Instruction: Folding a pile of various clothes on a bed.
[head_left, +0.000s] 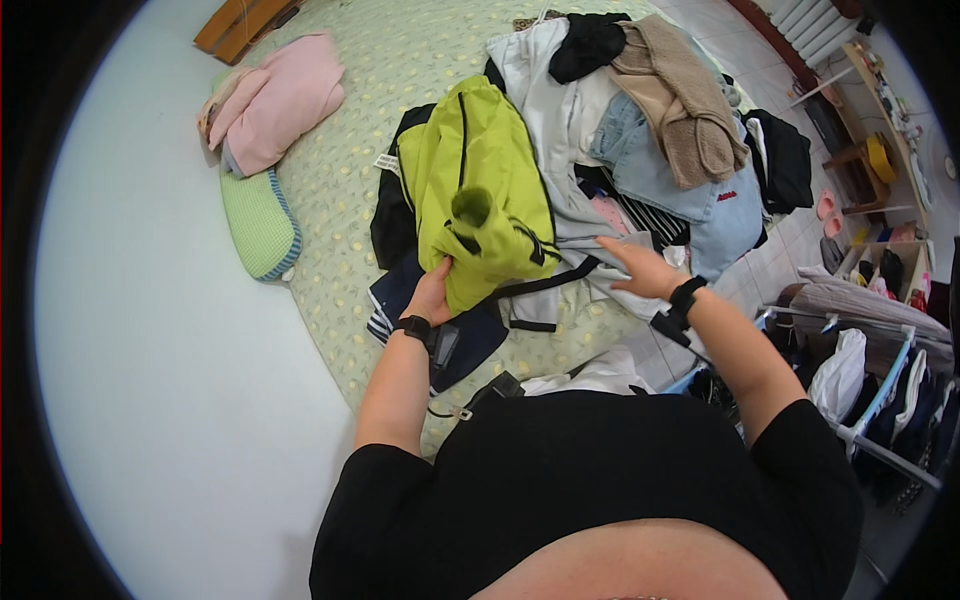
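Observation:
A lime-green jacket (480, 165) with black trim lies bunched on the bed before me, one rolled cuff pointing up. My left hand (430, 294) holds its lower left edge, the thumb on top of the cloth. My right hand (643, 268) is spread to the right of the jacket, over pale grey trousers (559, 142), and grips nothing; whether the fingertips touch the cloth I cannot tell. Beneath the jacket's left side shows a black garment (390, 225) with a white label. A navy garment (472, 349) with white stripes lies under my left wrist.
To the right are piled light-blue denim (664, 176), a brown fleece garment (686, 112) and black clothing (784, 161). A pink blanket (292, 97) and a green pillow (259, 225) lie along the white wall (165, 300). A clothes rack (885, 375) stands at my right.

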